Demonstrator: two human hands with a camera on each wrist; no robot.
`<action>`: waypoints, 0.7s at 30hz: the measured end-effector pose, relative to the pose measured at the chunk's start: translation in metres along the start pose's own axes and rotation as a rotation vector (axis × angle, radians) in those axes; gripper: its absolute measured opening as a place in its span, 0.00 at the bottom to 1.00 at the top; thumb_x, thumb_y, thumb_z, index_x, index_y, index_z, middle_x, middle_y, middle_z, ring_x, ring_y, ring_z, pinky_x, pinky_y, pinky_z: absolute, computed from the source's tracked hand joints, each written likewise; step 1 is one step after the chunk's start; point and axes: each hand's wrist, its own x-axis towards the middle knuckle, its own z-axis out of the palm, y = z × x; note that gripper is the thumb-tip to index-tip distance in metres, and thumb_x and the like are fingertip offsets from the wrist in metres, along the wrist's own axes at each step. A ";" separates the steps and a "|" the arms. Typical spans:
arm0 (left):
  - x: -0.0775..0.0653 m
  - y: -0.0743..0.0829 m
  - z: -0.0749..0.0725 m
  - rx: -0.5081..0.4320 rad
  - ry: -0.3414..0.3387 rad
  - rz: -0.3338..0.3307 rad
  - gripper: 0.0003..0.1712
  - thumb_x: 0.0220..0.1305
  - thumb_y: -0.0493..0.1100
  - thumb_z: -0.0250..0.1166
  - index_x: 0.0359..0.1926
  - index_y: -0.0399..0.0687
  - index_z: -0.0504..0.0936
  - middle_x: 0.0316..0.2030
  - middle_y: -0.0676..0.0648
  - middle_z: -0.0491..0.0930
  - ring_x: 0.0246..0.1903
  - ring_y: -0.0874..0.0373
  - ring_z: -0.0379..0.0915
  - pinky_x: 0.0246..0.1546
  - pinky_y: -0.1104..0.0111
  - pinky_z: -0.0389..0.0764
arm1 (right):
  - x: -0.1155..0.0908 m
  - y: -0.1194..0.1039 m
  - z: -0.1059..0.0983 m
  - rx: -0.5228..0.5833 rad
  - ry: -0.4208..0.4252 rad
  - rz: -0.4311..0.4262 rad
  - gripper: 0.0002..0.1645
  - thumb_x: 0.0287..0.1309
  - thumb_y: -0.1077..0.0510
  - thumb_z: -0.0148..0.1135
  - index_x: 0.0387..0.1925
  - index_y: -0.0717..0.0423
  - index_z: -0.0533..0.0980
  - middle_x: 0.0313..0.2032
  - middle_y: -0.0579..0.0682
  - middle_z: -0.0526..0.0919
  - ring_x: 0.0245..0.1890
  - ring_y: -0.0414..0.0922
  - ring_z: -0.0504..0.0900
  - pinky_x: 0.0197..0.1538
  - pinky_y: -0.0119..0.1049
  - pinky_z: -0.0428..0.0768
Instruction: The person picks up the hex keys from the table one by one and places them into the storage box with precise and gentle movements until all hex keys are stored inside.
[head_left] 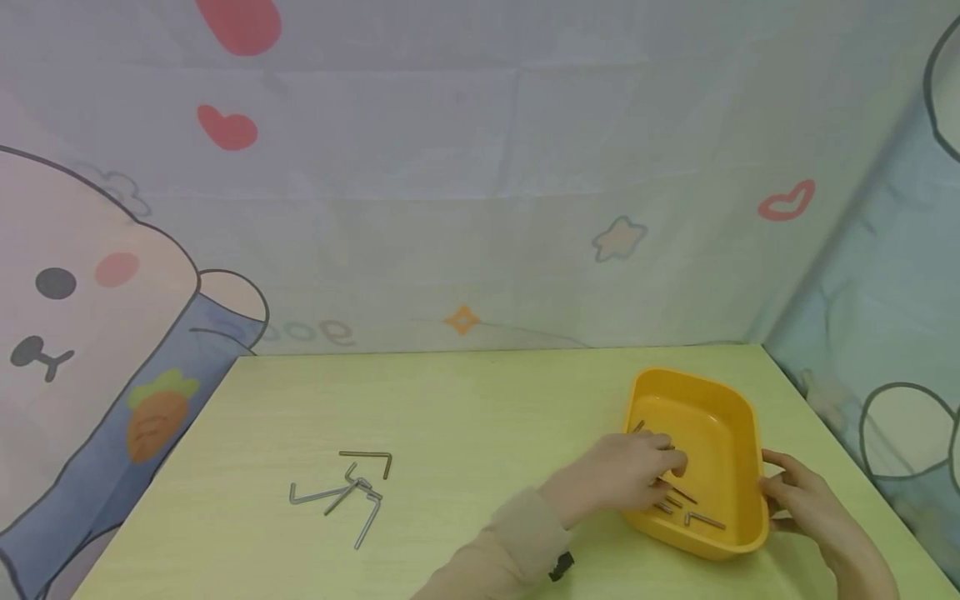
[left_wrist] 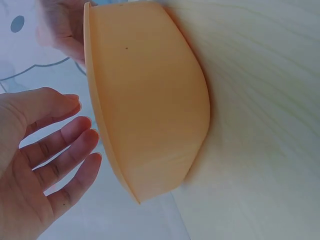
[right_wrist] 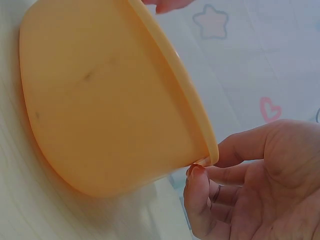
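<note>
At the left of the pale yellow-green table, a brassy L-shaped metal hex key lies just behind a loose cluster of overlapping silver L-shaped metal hex keys. Well to the right, the left hand reaches over the left wall of a deep yellow plastic tray, its fingers loosely bent and apart, nothing visible between them. More metal keys lie inside the tray along that side. The nearest, a thin straight-looking metal key, emerges from beneath the left fingers, its long axis slanting rightward and toward the person; its other end is hidden. So it lies below these fingers, and the left hand is the nearer. Beyond it, toward the person, rests a small L-shaped metal key. Farthest right, the right hand pinches the tray's right rim between thumb and fingers.
</note>
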 end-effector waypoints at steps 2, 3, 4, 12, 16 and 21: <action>-0.004 -0.003 -0.001 0.007 0.028 -0.004 0.11 0.65 0.48 0.61 0.48 0.65 0.79 0.38 0.63 0.76 0.30 0.73 0.67 0.24 0.85 0.64 | 0.000 0.000 0.000 0.001 0.001 -0.001 0.35 0.71 0.58 0.39 0.69 0.74 0.42 0.31 0.46 0.73 0.29 0.36 0.77 0.35 0.33 0.82; -0.007 -0.004 -0.001 0.006 0.041 -0.009 0.11 0.64 0.48 0.61 0.48 0.64 0.80 0.38 0.63 0.76 0.30 0.73 0.67 0.24 0.85 0.64 | 0.000 0.000 0.000 0.001 0.001 0.000 0.35 0.71 0.58 0.39 0.69 0.74 0.42 0.31 0.46 0.73 0.29 0.36 0.77 0.36 0.33 0.82; -0.009 -0.006 -0.001 0.008 0.052 -0.015 0.11 0.64 0.48 0.61 0.48 0.64 0.80 0.37 0.62 0.76 0.29 0.73 0.66 0.23 0.84 0.64 | 0.000 0.000 0.000 0.000 0.000 0.000 0.35 0.71 0.57 0.39 0.69 0.74 0.42 0.31 0.46 0.73 0.29 0.37 0.77 0.36 0.34 0.82; -0.030 -0.019 -0.007 -0.058 0.105 -0.095 0.11 0.63 0.47 0.62 0.47 0.60 0.80 0.39 0.60 0.78 0.35 0.69 0.72 0.25 0.83 0.64 | -0.002 -0.003 0.001 -0.008 -0.002 0.006 0.36 0.72 0.56 0.39 0.70 0.74 0.42 0.33 0.46 0.73 0.29 0.36 0.77 0.36 0.33 0.81; -0.038 -0.026 -0.004 -0.080 0.130 -0.131 0.11 0.63 0.48 0.63 0.47 0.60 0.80 0.35 0.60 0.76 0.30 0.70 0.66 0.25 0.83 0.63 | -0.001 -0.002 0.000 -0.007 -0.002 0.008 0.36 0.72 0.56 0.39 0.70 0.74 0.42 0.33 0.46 0.73 0.29 0.36 0.76 0.36 0.33 0.81; -0.048 -0.032 0.000 -0.082 0.174 -0.156 0.09 0.63 0.47 0.63 0.45 0.59 0.80 0.33 0.59 0.75 0.30 0.69 0.68 0.25 0.82 0.64 | -0.001 -0.001 -0.001 -0.005 -0.001 0.008 0.36 0.72 0.56 0.39 0.70 0.74 0.43 0.33 0.46 0.73 0.29 0.36 0.77 0.36 0.33 0.82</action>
